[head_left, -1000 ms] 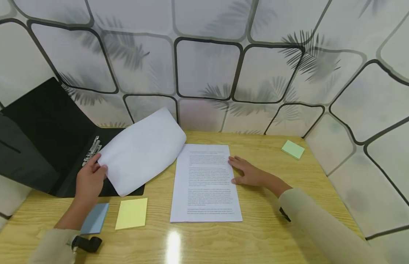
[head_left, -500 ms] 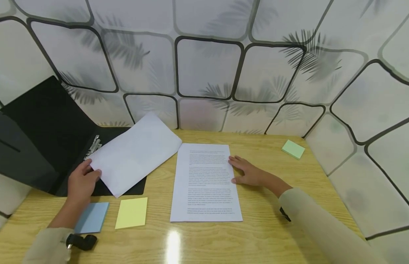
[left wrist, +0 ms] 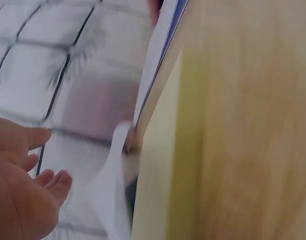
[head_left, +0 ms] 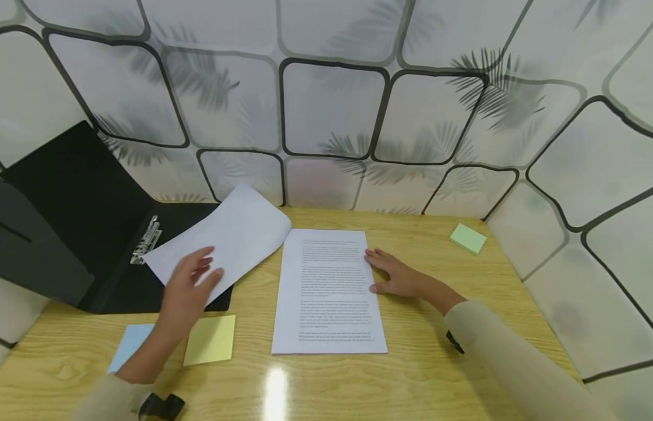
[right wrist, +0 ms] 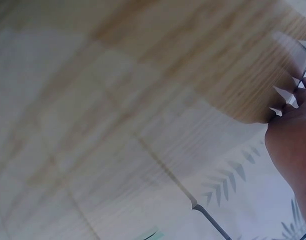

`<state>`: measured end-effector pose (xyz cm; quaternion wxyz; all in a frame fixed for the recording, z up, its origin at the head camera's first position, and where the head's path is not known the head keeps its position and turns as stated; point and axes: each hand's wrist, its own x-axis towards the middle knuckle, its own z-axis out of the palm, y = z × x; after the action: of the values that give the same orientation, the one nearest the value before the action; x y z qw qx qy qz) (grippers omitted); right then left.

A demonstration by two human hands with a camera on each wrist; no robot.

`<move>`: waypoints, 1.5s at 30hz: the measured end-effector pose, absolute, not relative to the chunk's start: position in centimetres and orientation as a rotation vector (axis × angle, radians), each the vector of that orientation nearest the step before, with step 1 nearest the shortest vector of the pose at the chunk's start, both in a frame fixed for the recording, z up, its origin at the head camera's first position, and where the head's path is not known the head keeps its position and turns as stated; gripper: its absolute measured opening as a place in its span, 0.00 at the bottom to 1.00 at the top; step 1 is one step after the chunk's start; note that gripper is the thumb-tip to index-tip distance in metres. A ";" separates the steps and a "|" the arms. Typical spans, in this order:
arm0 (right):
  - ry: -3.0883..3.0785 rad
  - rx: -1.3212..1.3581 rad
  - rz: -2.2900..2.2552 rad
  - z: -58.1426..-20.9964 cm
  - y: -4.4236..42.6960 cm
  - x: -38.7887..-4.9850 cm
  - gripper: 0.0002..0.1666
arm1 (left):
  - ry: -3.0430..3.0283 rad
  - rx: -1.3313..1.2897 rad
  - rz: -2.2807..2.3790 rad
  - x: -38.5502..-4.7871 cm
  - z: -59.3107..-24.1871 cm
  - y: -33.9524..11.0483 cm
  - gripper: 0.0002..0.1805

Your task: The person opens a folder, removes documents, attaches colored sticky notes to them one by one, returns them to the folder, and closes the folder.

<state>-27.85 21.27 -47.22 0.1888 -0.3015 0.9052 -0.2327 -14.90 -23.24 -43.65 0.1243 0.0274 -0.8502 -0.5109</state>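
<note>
- On my head view, the left hand (head_left: 186,292) hovers in front of the loose white sheet (head_left: 244,231), fingers loosely bent, thumb held apart from them; the left wrist view shows me its fingertips clear of the paper.
- I see that sheet lying slightly curved, partly over the black folder (head_left: 58,193), its right corner at the upper left corner of the printed stack (head_left: 332,292). Whether the two touch, I can't tell.
- The right hand (head_left: 395,275) has its fingers spread, fingertips and thumb at the stack's right edge; my right wrist view catches it only at the border.
- The folder stands with its cover raised, a metal clip (head_left: 146,241) near its spine.
- Nearest me on the wooden table (head_left: 411,380) are yellow sticky notes (head_left: 218,342) and blue sticky notes (head_left: 131,340), the latter partly behind the left forearm.
- Green sticky notes (head_left: 467,238) lie far right, well apart from the stack.
</note>
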 end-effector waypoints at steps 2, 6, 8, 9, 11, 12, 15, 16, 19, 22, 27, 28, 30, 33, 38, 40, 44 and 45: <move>2.545 -0.854 -0.644 -47.3 21.3 -27.9 0.53 | -2.591 -0.068 -1.550 -14.3 -43.8 -21.2 0.31; 2.541 -0.864 -0.654 -47.3 21.3 -28.0 0.54 | -2.836 -0.245 -1.543 -13.8 -44.5 -18.3 0.36; 2.537 -0.868 -0.664 -47.3 21.2 -28.0 0.54 | -2.941 -0.325 -1.457 -13.9 -44.9 -17.5 0.39; 2.537 -0.867 -0.668 -47.3 21.2 -28.0 0.53 | -2.979 -0.365 -1.419 -14.0 -45.1 -17.3 0.40; 2.538 -0.857 -0.660 -47.3 21.2 -28.0 0.54 | -3.034 -0.437 -1.359 -14.1 -45.6 -17.1 0.42; 2.538 -0.854 -0.654 -47.3 21.2 -28.0 0.54 | -3.057 -0.467 -1.331 -14.2 -45.7 -17.0 0.43; 2.537 -0.857 -0.648 -47.2 21.1 -28.0 0.53 | -3.097 -0.537 -1.281 -14.3 -46.0 -17.2 0.45; 2.534 -0.858 -0.651 -47.2 21.1 -28.0 0.53 | -3.106 -0.565 -1.261 -14.3 -46.1 -17.2 0.45; 2.530 -0.873 -0.664 -47.0 21.0 -27.9 0.53 | -3.131 -0.631 -1.217 -14.3 -46.2 -17.3 0.46; 2.532 -0.880 -0.663 -46.9 20.9 -27.9 0.52 | -3.160 -0.688 -1.153 -14.4 -46.2 -17.4 0.47; 2.535 -0.874 -0.664 -46.9 20.9 -27.9 0.52 | -3.199 -0.707 -1.119 -14.4 -46.3 -17.4 0.47; 2.528 -0.870 -0.673 -47.0 20.9 -27.9 0.53 | -3.203 -0.706 -1.119 -14.4 -46.2 -17.3 0.47; 2.520 -0.853 -0.681 -46.9 21.0 -27.9 0.54 | -3.208 -0.707 -1.106 -14.4 -46.3 -17.3 0.46; 2.525 -0.780 -0.737 -46.5 21.5 -28.1 0.55 | -3.210 -0.720 -1.065 -14.4 -46.3 -17.2 0.46; 2.655 -0.681 -0.836 -45.0 23.8 -29.1 0.52 | -3.208 -0.718 -1.020 -14.2 -46.3 -17.2 0.45; 2.719 -0.663 -0.834 -44.6 25.4 -29.8 0.51 | -3.206 -0.708 -1.029 -14.1 -46.2 -17.3 0.45; 2.814 -0.580 -0.804 -44.1 29.7 -31.1 0.52 | -3.197 -0.715 -1.066 -14.0 -46.0 -17.2 0.45; 2.824 -0.541 -0.803 -43.9 30.9 -31.4 0.53 | -3.197 -0.717 -1.071 -14.0 -46.0 -17.1 0.45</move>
<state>-31.38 30.86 -43.92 0.0780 -0.1808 0.9430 -0.2683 -14.05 -17.15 -46.01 -0.1521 -0.2056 -0.9167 -0.3070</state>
